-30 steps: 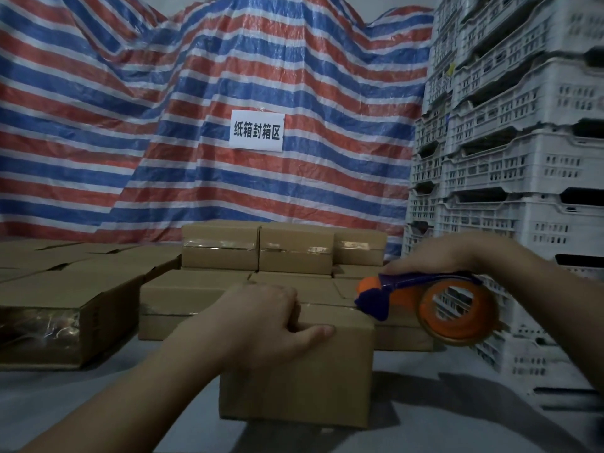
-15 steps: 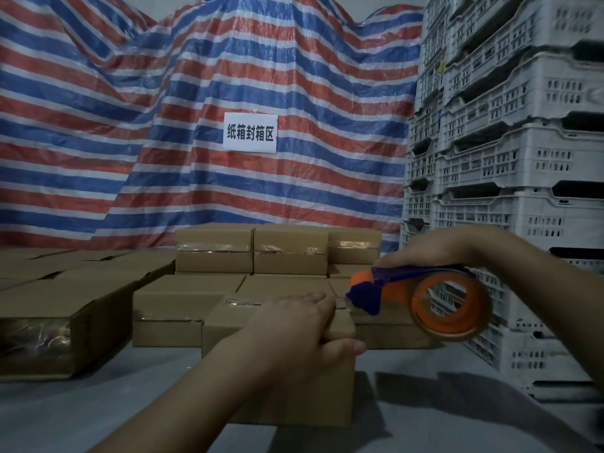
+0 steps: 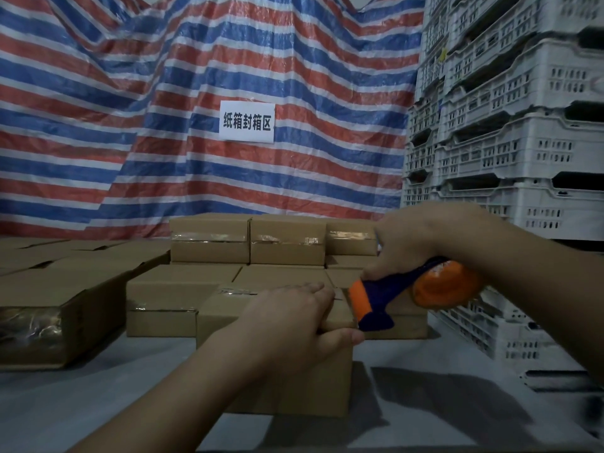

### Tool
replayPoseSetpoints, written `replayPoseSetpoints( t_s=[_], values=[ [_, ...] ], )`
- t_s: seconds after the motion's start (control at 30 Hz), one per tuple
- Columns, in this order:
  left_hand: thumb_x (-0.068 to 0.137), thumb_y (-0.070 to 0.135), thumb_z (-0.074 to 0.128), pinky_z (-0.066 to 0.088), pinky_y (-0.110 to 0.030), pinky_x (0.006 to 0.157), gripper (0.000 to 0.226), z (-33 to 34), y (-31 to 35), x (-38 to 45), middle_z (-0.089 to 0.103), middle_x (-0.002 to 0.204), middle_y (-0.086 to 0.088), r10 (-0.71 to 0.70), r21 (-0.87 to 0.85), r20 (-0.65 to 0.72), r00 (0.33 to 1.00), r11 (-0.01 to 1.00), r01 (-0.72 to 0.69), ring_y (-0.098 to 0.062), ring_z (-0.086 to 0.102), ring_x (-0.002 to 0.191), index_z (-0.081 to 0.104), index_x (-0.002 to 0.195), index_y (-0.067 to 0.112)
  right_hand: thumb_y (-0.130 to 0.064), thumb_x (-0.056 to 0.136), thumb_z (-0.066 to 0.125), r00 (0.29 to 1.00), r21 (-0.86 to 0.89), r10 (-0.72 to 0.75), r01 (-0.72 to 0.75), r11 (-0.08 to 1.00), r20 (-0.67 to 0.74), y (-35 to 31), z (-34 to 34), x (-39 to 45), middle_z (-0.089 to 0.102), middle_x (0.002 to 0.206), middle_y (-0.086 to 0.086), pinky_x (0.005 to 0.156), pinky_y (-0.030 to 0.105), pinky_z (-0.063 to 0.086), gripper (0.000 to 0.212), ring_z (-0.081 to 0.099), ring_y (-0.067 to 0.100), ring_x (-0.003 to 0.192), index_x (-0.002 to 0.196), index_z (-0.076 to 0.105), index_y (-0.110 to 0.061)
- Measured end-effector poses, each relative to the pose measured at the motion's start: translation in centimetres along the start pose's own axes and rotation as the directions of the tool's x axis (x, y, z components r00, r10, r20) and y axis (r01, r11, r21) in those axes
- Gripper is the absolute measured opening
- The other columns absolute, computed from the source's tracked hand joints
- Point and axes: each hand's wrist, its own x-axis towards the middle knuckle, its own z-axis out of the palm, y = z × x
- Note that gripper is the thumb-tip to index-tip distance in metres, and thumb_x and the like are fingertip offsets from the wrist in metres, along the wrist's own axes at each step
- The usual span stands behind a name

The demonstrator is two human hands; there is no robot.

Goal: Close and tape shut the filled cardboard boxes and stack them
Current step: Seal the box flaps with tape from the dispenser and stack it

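A closed brown cardboard box (image 3: 313, 384) stands on the grey floor in front of me. My left hand (image 3: 295, 325) lies over its top right corner, fingers on the lid and thumb against the near side. My right hand (image 3: 421, 238) grips an orange and blue tape dispenser (image 3: 421, 291) by its handle. The dispenser's blue blade end touches the box's top right edge, just beside my left thumb. Part of the box top is hidden under my left hand.
Taped boxes (image 3: 287, 243) are stacked two high behind the near box. More boxes (image 3: 58, 308) lie at the left. White plastic crates (image 3: 510, 152) tower at the right. A striped tarp (image 3: 163, 109) with a white sign (image 3: 246, 121) hangs behind.
My right hand has lowered and tilted the dispenser so its blade end now meets the box's right edge. My left hand slid farther onto the lid's right corner.
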Motion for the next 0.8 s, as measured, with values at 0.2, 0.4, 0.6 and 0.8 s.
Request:
replayPoseSetpoints(
  t_s=[0.2,0.4,0.6,0.8],
  values=[
    [0.086,0.08,0.028,0.037,-0.034,0.105,0.082,-0.2,0.1,-0.3,0.041,0.151,0.004,-0.001,-0.008,0.018,1.0,1.0,0.001,-0.015,0.041,0.135,0.033,0.149,0.027,-0.054,0.097,0.049,0.998,-0.42,-0.06,0.059,0.906,0.01,-2.8,4.3,0.0,0.052,0.082,0.0,0.055,0.031,0.033,0.036,0.046,0.017,0.067,0.086,0.054,-0.019],
    [0.085,0.081,0.028,0.036,-0.035,0.107,0.084,-0.2,0.2,0.1,0.036,0.155,0.004,-0.012,-0.024,0.034,0.999,1.0,0.013,-0.015,0.038,0.138,0.033,0.149,0.028,-0.071,0.096,0.033,0.948,-0.143,0.05,-0.1,0.985,-0.314,-1.0,10.5,0.5,0.054,0.07,-0.003,0.051,0.028,0.031,0.057,0.048,0.012,0.059,0.075,0.054,-0.023],
    [0.084,0.082,0.028,0.04,-0.037,0.104,0.083,0.1,0.1,0.0,0.042,0.15,0.004,-0.009,-0.032,0.007,1.0,0.999,0.009,-0.015,0.041,0.135,0.034,0.148,0.029,-0.077,0.094,0.028,0.913,0.08,0.192,-0.175,0.981,-0.361,-1.8,15.2,0.2,0.051,0.061,-0.008,0.045,0.027,0.027,0.063,0.045,0.008,0.05,0.065,0.05,-0.025],
    [0.085,0.081,0.029,0.039,-0.038,0.104,0.083,-0.1,0.1,0.0,0.037,0.154,0.005,-0.006,-0.043,0.017,1.0,0.999,0.007,-0.016,0.039,0.137,0.027,0.152,0.032,-0.077,0.093,0.029,0.937,0.225,0.226,-0.168,0.96,-0.267,-2.3,16.9,-0.3,0.048,0.066,-0.009,0.047,0.027,0.029,0.059,0.042,0.008,0.054,0.068,0.046,-0.026]
  ],
)
